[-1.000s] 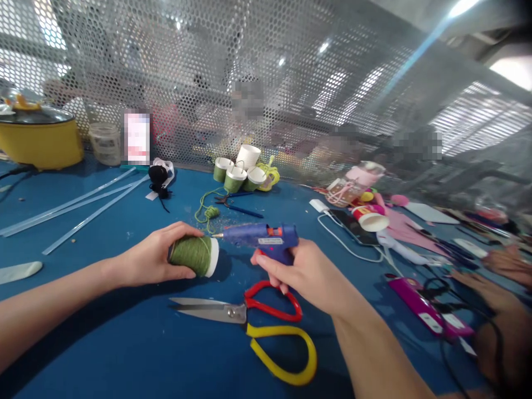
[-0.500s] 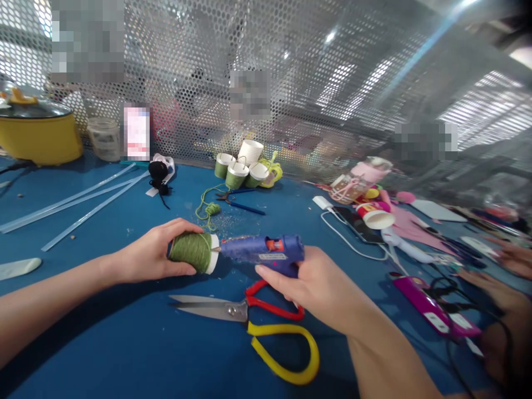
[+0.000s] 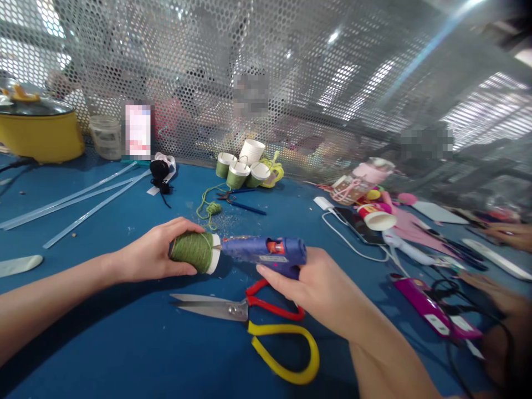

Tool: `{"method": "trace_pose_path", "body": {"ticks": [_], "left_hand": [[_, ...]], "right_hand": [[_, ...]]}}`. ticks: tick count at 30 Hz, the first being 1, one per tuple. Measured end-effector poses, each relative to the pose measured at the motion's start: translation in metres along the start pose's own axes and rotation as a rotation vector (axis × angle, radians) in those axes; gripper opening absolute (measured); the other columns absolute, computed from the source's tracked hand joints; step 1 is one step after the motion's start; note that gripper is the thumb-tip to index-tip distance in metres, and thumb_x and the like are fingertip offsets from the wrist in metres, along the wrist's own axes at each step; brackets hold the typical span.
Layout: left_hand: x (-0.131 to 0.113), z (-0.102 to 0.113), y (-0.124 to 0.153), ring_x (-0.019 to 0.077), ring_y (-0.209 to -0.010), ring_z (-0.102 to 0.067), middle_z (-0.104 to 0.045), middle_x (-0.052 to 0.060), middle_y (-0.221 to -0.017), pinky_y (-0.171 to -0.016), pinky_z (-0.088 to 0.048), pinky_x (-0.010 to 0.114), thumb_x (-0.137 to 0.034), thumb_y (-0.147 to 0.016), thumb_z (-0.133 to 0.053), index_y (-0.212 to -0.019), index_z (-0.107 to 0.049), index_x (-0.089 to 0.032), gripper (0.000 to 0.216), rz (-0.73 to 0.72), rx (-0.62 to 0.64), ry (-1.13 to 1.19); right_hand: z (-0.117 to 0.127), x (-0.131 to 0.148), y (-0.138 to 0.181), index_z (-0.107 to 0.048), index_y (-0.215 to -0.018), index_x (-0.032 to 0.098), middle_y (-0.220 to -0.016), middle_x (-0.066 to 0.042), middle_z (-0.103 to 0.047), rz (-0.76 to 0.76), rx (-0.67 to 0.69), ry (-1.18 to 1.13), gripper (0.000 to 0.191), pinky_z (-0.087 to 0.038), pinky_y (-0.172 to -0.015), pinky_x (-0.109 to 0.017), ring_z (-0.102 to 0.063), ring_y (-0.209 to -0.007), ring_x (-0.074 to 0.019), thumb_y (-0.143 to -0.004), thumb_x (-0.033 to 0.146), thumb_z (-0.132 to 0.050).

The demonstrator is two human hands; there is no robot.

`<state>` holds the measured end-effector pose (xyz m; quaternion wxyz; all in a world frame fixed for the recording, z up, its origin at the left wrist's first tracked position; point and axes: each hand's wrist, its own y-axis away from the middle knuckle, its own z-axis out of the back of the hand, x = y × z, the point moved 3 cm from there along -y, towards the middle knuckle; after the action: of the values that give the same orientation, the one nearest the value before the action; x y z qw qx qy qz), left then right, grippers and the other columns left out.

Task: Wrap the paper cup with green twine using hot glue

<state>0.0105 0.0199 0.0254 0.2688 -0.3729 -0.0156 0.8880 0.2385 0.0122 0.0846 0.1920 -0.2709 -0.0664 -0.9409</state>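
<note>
1. Exposure: we record moderate, fairly even light across the blue table (image 3: 124,349), the glue gun (image 3: 261,250) serving as landmark.
2. Sources: we list one white light (image 3: 472,4) and slatted brightness (image 3: 484,105), both above and right of the glue gun.
3. Flare: we note a bluish streak slanting beneath that white light.
4. Glare: we count pale spots on the perforated panel (image 3: 187,105) above the glue gun; the phone screen (image 3: 138,128), upper left of it, is washed out and pixelated.
5. Shadow: we enter a soft one under the left forearm (image 3: 62,301), left of the glue gun.
6. Blur: we find a co-worker's hand (image 3: 511,236) soft, right of the glue gun.
7. Edges: we mark stretched shapes and darkened corners, far right of it.
</note>
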Motion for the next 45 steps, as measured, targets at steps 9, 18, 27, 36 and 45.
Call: {"method": "trace_pose_path", "body": {"ticks": [9, 18, 27, 36, 45], "left_hand": [[-0.0001, -0.0004, 0.0001, 0.0212, -0.097, -0.054, -0.054, 0.005, -0.109, -0.084, -0.045, 0.032, -0.034, -0.067, -0.066, -0.112, -0.047, -0.021, 0.05, -0.006, -0.003, 0.0], [-0.0039, 0.0006, -0.0012, 0.0212, -0.098, -0.054, -0.054, 0.005, -0.108, -0.084, -0.044, 0.032, -0.031, -0.067, -0.067, -0.111, -0.047, -0.02, 0.049, -0.013, 0.011, -0.013], [-0.0033, 0.0006, 0.0005, 0.0211, -0.102, -0.052, -0.052, 0.006, -0.112, -0.087, -0.042, 0.032, -0.028, -0.068, -0.066, -0.111, -0.045, -0.021, 0.049, -0.086, 0.027, -0.031], [-0.0043, 0.001, 0.0, 0.0209, -0.1, -0.052, -0.053, 0.005, -0.109, -0.086, -0.043, 0.032, -0.029, -0.067, -0.067, -0.11, -0.046, -0.021, 0.048, -0.064, 0.015, -0.034], [-0.0038, 0.0007, -0.0002, 0.0212, -0.1, -0.053, -0.053, 0.005, -0.109, -0.086, -0.043, 0.033, -0.029, -0.067, -0.067, -0.11, -0.046, -0.021, 0.049, -0.036, 0.017, -0.041]], "right_hand": [[0.001, 0.0027, 0.0015, -0.061, -0.067, 0.019, -0.06, 0.002, -0.062, 0.014, -0.018, 0.048, 0.018, -0.044, -0.05, -0.022, -0.053, -0.054, -0.0128, -0.074, 0.033, -0.054], [0.0005, 0.0032, 0.0023, -0.06, -0.065, 0.019, -0.055, 0.003, -0.06, -0.036, 0.016, 0.055, 0.02, -0.043, -0.046, -0.022, -0.049, -0.049, -0.0118, -0.074, 0.035, -0.054], [0.002, 0.0019, -0.0005, -0.061, -0.067, 0.019, -0.063, 0.002, -0.064, 0.035, -0.052, 0.065, 0.017, -0.046, -0.053, -0.022, -0.055, -0.056, -0.0129, -0.075, 0.032, -0.053], [0.0018, 0.005, 0.0048, -0.06, -0.064, 0.019, -0.056, 0.003, -0.06, -0.001, 0.015, 0.097, 0.019, -0.043, -0.046, -0.021, -0.05, -0.049, -0.0111, -0.075, 0.033, -0.053], [0.001, 0.0054, 0.0043, -0.058, -0.064, 0.019, -0.057, 0.002, -0.058, 0.047, 0.016, 0.059, 0.017, -0.041, -0.043, -0.021, -0.047, -0.049, -0.0113, -0.076, 0.03, -0.052]]}}
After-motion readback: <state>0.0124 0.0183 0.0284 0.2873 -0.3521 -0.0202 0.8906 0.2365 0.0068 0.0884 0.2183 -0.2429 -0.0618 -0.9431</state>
